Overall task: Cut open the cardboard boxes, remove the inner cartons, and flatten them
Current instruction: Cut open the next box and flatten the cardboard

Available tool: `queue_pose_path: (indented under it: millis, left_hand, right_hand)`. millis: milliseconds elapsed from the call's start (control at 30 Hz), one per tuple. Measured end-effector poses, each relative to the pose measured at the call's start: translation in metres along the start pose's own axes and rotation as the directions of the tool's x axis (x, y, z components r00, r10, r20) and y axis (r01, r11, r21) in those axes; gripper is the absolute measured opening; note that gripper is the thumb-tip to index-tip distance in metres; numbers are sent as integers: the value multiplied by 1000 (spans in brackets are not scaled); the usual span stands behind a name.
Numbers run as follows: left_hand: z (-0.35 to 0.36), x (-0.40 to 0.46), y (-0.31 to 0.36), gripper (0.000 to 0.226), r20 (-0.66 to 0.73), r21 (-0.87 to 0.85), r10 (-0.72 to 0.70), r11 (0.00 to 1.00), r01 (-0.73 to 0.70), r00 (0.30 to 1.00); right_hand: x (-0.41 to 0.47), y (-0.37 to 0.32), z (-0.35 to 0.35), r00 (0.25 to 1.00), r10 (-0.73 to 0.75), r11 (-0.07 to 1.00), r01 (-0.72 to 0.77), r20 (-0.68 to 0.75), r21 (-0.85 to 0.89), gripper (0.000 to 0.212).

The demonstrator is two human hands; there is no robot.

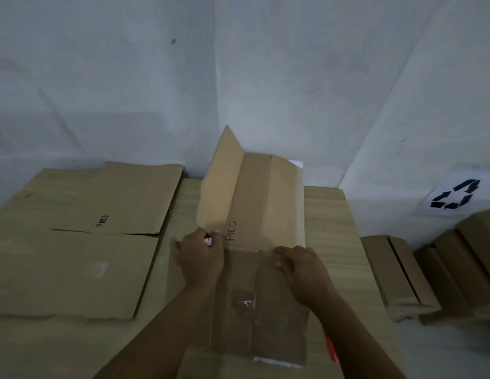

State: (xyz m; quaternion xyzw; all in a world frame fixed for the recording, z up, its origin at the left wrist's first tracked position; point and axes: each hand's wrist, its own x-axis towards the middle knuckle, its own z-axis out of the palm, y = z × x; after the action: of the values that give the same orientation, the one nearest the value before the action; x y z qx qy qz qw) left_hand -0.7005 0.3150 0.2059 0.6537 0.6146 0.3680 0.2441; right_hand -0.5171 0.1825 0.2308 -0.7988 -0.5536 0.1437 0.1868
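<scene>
A brown cardboard box (254,203) marked PICO lies nearly flat on the wooden table (331,222), one long panel still standing up at its left. My left hand (200,255) pinches the lower corner of that raised panel. My right hand (301,272) presses down on the crease where the near flaps (260,305) begin, fingers bent over the cardboard. Clear tape remains on the near flaps. A flattened PICO box (82,242) lies to the left on the table.
Several brown inner cartons (399,274) stand stacked to the right of the table. A recycling sign (457,198) hangs on the white wall at the right. An orange-red object (331,348) shows under my right forearm at the table's edge.
</scene>
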Motion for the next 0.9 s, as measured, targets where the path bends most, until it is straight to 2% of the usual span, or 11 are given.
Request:
queue_pose_path:
  millis: [67,200,333,467,567,633,767,833,900]
  left_hand:
    - [3,3,-19,34,26,-15,-148,989,149,989]
    - [5,1,-36,27,125,-115,-234,962,248,964]
    - [8,3,-51,15,196,9,-417,906,423,888]
    - [17,-1,-74,18,256,200,-447,892,406,857]
    - [21,-4,-91,30,218,307,-496,853,423,841]
    - [24,-6,-97,36,162,390,-559,793,467,813]
    - [25,-12,-105,39,152,387,-590,774,501,793]
    - [22,-15,-108,35,165,375,-571,791,484,804]
    - [15,-18,-109,31,128,416,-538,792,448,833]
  right_hand:
    - [1,7,15,1000,9,999,-9,5,36,34]
    - [-2,21,49,996,85,996,-85,8,35,33]
    - [-3,28,67,990,135,988,-132,29,-76,37]
    - [-6,27,73,955,296,946,-289,33,-146,55]
    - [-15,26,79,880,474,878,-470,28,-92,77]
    - [-20,28,87,848,527,849,-522,55,-80,84]
    - [-20,29,92,813,571,820,-570,113,-44,88]
    - [-17,32,90,781,610,788,-616,136,3,85]
    - [-16,36,87,787,599,791,-610,145,44,77]
